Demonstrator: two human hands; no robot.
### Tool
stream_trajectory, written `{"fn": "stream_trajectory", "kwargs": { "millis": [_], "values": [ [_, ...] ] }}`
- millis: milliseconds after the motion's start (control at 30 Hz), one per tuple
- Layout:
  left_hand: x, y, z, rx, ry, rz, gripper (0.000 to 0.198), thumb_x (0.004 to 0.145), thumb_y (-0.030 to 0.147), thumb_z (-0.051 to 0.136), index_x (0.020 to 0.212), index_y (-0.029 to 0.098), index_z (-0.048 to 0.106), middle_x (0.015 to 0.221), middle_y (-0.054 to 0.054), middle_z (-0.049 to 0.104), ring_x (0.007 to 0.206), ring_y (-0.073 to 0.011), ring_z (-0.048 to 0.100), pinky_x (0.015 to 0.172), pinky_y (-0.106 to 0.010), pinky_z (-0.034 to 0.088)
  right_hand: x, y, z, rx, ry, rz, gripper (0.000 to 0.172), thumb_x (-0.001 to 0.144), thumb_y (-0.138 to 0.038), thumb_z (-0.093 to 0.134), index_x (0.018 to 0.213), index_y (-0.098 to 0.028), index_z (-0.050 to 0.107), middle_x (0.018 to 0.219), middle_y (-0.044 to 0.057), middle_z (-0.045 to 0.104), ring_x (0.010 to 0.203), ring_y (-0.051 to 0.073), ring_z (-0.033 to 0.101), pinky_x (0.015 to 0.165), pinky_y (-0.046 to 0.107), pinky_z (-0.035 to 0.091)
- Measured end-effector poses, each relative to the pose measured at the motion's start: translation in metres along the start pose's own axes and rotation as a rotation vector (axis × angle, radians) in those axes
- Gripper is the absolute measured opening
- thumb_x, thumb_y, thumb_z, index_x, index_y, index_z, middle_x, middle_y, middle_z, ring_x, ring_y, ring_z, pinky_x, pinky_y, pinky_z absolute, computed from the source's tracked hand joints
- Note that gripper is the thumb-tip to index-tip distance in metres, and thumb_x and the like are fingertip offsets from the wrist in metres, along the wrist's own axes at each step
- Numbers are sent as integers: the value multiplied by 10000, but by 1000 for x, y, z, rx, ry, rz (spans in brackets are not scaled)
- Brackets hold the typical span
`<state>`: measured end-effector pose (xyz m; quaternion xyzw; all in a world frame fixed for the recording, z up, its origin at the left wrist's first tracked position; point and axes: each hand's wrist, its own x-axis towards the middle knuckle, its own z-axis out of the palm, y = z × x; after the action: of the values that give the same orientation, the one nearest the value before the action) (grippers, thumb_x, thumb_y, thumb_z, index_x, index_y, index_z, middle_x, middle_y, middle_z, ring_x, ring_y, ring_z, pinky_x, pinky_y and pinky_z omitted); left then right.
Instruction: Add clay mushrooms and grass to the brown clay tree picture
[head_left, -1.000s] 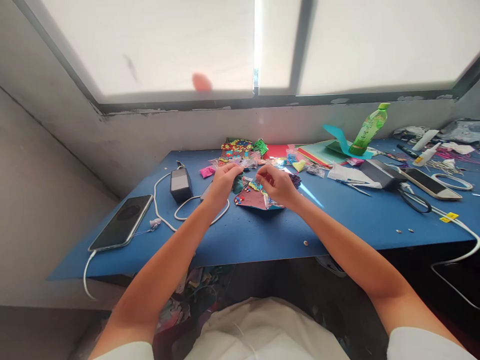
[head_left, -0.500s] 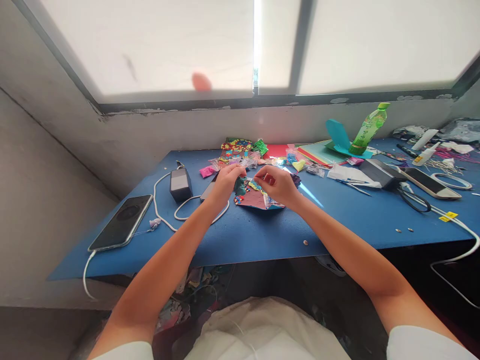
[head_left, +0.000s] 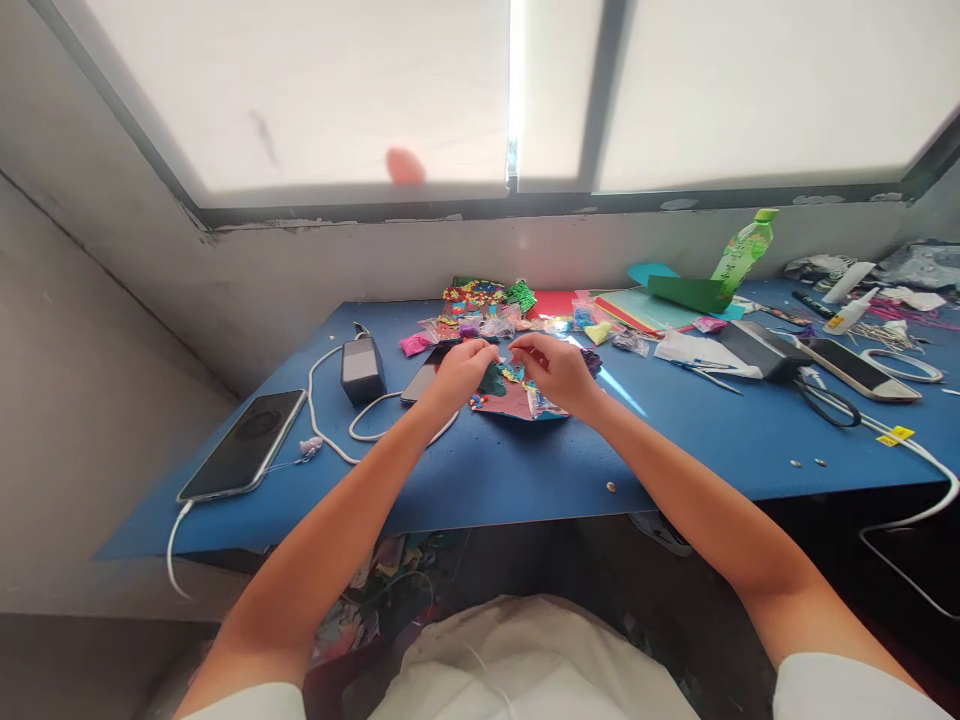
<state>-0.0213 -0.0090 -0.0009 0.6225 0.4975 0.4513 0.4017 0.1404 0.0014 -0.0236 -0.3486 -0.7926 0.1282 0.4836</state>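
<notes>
My left hand (head_left: 469,368) is closed in a pinch on a soft-looking dark green lump (head_left: 493,381), perhaps clay. My right hand (head_left: 551,368) is close beside it, thumb and fingers pressed together; whatever lies between the tips is too small to make out. Both hands are over a brownish-pink board (head_left: 508,405) with small yellow, blue and red pieces on it, and they cover much of its far part. A small clear packet (head_left: 546,404) lies on the board's right side. Dark purple material (head_left: 592,361) shows just past my right hand.
Behind the hands are a bead-covered colourful piece (head_left: 474,292), a green lump (head_left: 521,295) and a pink packet (head_left: 415,344). A black adapter (head_left: 362,369), white cable (head_left: 313,412) and phone (head_left: 244,445) lie left. A green bottle (head_left: 745,258) stands tilted at back right, near a dark green sheet (head_left: 686,292).
My left hand has moved slightly right and nearer to my right hand, carrying the dark green lump. By the bottle, the raised blue sheet has dropped and a dark green sheet now shows.
</notes>
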Motion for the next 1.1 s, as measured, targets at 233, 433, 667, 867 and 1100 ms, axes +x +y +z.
{"fn": "stream_trajectory", "kwargs": {
  "millis": [233,433,667,867,1100],
  "values": [
    [1,0,-1,8,-13,0,165,708,305,525,600,181,523,549,24,444,505,-121,449,473,-233,357,-1,1,0,-24,-18,2,305,915,-417,507,752,-189,626,647,12,632,572,124,544,588,246,415],
    [1,-1,-1,12,-10,4,169,701,304,525,586,179,529,550,19,448,508,-119,444,468,-229,349,-1,1,0,-48,9,-16,153,861,-310,567,818,-193,657,785,34,667,582,124,528,590,255,423],
    [4,-3,-1,34,26,23,159,698,264,522,564,180,520,548,23,439,517,-115,411,472,-228,311,-1,-2,-1,-77,48,-40,132,810,-259,594,694,-194,601,649,-7,525,558,113,436,564,248,375],
    [4,-3,-1,62,42,39,168,705,238,524,549,178,514,540,25,434,538,-116,393,493,-231,301,0,-1,-2,-87,42,-47,189,803,-227,603,629,-195,539,606,-22,472,557,109,402,549,245,334],
    [1,-2,-1,76,21,47,175,709,265,518,555,182,508,557,22,452,546,-121,417,505,-239,315,0,1,-2,-128,0,-74,221,852,-290,577,658,-201,519,609,-21,454,558,114,387,547,248,315]
  ]
}}
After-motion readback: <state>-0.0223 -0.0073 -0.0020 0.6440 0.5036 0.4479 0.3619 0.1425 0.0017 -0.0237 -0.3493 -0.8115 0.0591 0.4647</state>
